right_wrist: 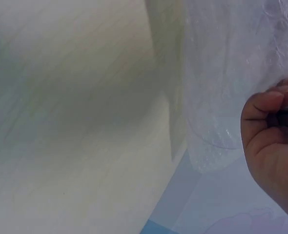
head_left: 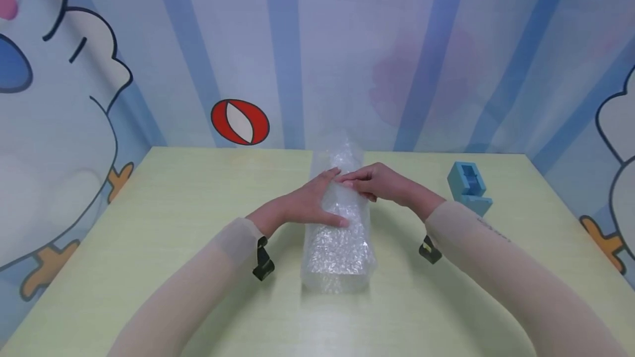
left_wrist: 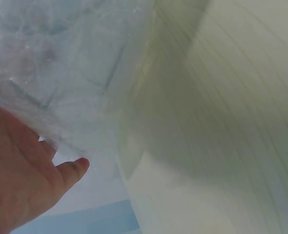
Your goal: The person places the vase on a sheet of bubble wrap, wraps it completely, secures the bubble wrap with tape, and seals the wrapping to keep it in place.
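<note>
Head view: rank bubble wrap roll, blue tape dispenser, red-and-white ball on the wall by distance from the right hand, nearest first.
From the right hand:
1. Bubble wrap roll, table centre, under its fingers and touching.
2. Blue tape dispenser, to its right on the table, apart.
3. Red-and-white ball, on the back wall, far left.

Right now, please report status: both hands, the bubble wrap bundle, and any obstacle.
Left hand flat on bubble wrap bundle. Right hand pinching its top. Tape dispenser off right, apart.

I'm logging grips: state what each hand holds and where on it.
The left hand lies flat on top of the bubble wrap bundle, near its middle. The right hand pinches the wrap at the top, beside the left fingertips.
</note>
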Tool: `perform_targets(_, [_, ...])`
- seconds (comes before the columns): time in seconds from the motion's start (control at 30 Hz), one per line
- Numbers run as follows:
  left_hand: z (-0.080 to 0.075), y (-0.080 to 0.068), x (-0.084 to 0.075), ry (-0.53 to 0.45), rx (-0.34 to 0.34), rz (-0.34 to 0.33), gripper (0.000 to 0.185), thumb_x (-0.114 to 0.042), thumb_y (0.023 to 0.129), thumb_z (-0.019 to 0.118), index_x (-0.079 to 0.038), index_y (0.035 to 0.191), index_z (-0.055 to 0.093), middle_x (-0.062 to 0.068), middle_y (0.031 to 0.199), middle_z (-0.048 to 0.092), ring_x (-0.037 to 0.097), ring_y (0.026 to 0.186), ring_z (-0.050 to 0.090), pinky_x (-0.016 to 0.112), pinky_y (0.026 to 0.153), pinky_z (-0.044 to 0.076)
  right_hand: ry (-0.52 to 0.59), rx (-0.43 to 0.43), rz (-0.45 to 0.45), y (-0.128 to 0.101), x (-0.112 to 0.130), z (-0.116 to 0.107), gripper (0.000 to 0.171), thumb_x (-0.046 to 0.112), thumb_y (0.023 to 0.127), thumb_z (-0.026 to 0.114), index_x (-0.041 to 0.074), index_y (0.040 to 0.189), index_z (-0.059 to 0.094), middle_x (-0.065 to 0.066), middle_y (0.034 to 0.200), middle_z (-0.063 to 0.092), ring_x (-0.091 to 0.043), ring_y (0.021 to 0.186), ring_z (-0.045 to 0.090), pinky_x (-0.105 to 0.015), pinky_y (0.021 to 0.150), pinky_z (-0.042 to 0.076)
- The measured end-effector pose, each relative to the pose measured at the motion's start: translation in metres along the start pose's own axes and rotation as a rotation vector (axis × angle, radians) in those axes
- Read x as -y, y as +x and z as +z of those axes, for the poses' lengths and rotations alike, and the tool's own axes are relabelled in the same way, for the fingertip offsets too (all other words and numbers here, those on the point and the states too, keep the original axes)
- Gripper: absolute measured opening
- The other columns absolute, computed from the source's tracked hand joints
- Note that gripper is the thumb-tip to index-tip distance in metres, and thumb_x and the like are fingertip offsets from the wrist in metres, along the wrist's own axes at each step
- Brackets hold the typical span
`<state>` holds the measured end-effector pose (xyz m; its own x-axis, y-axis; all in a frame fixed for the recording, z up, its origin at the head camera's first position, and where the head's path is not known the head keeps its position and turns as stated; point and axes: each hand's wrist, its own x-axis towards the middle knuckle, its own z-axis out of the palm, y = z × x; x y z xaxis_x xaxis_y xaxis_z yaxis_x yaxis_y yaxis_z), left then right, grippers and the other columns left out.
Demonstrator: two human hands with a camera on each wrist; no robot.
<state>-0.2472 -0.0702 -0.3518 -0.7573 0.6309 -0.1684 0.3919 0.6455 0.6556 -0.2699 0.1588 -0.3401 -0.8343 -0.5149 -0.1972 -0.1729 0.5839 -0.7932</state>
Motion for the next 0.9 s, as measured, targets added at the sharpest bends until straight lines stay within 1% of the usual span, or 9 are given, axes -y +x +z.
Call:
perform_targets(0.13, [-0.001,-0.001,0.001,-0.013,-0.012,0.005,0.111,-0.041,0.088,0.076,-0.01,0.165,0.004,0.013,0.174,0.006,0.034,0.16,0.016,0.056,0.127,0.027,0.015,0.009,-0.012,-0.001,-0.001,0.001,0.038,0.016,0.105,0.056,0.011,0.143,0.06,0.004,0.058,0.042,-0.014,0.058,0.039,-0.026,0.061,0.04])
perform_targets(0.27, [-0.001,-0.003,0.001,-0.021,-0.007,-0.008,0.111,-0.042,0.088,0.076,-0.011,0.165,0.003,0.015,0.174,0.009,0.035,0.159,0.02,0.058,0.125,0.03,0.065,-0.051,-0.005,-0.002,-0.005,0.004,0.036,0.017,0.104,0.059,0.01,0.138,0.065,0.005,0.057,0.041,-0.012,0.056,0.038,-0.028,0.061,0.04])
perform_targets(0.33, [0.0,-0.003,0.001,-0.028,-0.005,-0.015,0.111,-0.042,0.088,0.076,-0.012,0.165,0.003,0.015,0.173,0.009,0.036,0.158,0.022,0.058,0.125,0.031,0.095,-0.07,-0.008,-0.003,-0.008,0.006,0.035,0.017,0.103,0.06,0.008,0.137,0.065,0.006,0.058,0.043,-0.011,0.057,0.04,-0.029,0.062,0.042])
perform_targets(0.4, [0.0,-0.004,0.002,-0.036,-0.006,-0.02,0.11,-0.042,0.088,0.076,-0.012,0.165,0.003,0.015,0.173,0.01,0.036,0.157,0.023,0.057,0.125,0.032,0.116,-0.064,-0.014,-0.005,-0.011,0.006,0.036,0.017,0.105,0.058,0.008,0.139,0.064,0.007,0.064,0.046,-0.011,0.061,0.042,-0.029,0.066,0.044])
perform_targets(0.5, [0.001,-0.004,0.002,-0.048,-0.009,-0.023,0.11,-0.04,0.088,0.077,-0.013,0.166,0.003,0.014,0.173,0.009,0.034,0.158,0.022,0.056,0.125,0.032,0.13,-0.031,-0.038,-0.008,-0.017,0.006,0.039,0.016,0.107,0.053,0.008,0.144,0.059,0.004,0.069,0.044,-0.012,0.066,0.042,-0.03,0.069,0.044])
perform_targets(0.6, [0.002,-0.004,0.003,-0.053,-0.009,-0.03,0.11,-0.04,0.088,0.077,-0.014,0.166,0.003,0.013,0.174,0.009,0.034,0.158,0.021,0.056,0.125,0.032,0.148,-0.031,-0.051,-0.009,-0.021,0.009,0.04,0.016,0.107,0.052,0.008,0.146,0.057,0.004,0.066,0.039,-0.012,0.064,0.038,-0.029,0.067,0.04])
perform_targets(0.73, [0.002,-0.006,0.003,-0.065,-0.007,-0.034,0.11,-0.04,0.088,0.076,-0.015,0.166,0.002,0.012,0.174,0.007,0.034,0.159,0.02,0.057,0.124,0.033,0.168,-0.078,-0.042,-0.009,-0.026,0.016,0.041,0.02,0.107,0.054,0.011,0.146,0.057,0.007,0.059,0.035,-0.01,0.058,0.034,-0.025,0.061,0.036])
perform_targets(0.83, [0.002,-0.007,0.004,-0.08,-0.008,-0.036,0.11,-0.04,0.088,0.076,-0.016,0.166,0.001,0.012,0.174,0.006,0.034,0.159,0.019,0.057,0.124,0.032,0.178,-0.082,-0.042,-0.01,-0.027,0.02,0.042,0.022,0.108,0.052,0.014,0.149,0.054,0.007,0.06,0.034,-0.01,0.058,0.033,-0.024,0.061,0.034])
perform_targets(0.9, [0.002,-0.008,0.006,-0.084,-0.01,-0.036,0.11,-0.04,0.089,0.076,-0.017,0.166,0.001,0.012,0.175,0.006,0.035,0.16,0.018,0.058,0.125,0.031,0.182,-0.059,-0.055,-0.011,-0.029,0.021,0.044,0.023,0.108,0.051,0.015,0.152,0.051,0.006,0.064,0.035,-0.01,0.061,0.033,-0.025,0.063,0.035])
